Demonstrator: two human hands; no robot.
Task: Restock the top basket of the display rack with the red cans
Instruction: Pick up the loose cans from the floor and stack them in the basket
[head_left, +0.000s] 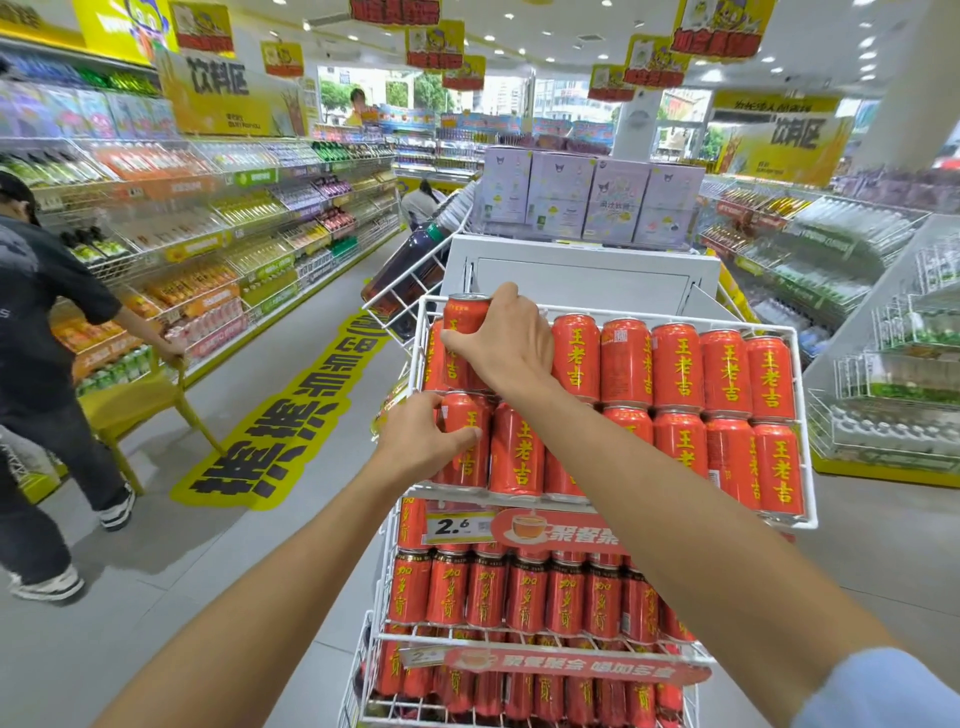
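Red aluminium cans fill the white wire top basket (802, 436), where the right hand (511, 340) clasps the upper corner can (464, 317) and the left hand (422, 436) grips the lower can (467, 441); seating it squarely should prevent toppling.

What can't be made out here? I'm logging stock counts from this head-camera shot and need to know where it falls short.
- Top basket: cans behind the front rows are hidden by those rows; depth count unknown.
- Upper-left can: label mostly covered by the right hand.
- Can below it: partly covered by the left hand.
- Lowest basket: cut off by the frame's bottom edge.
- Side shelf products: blurred, labels unreadable.
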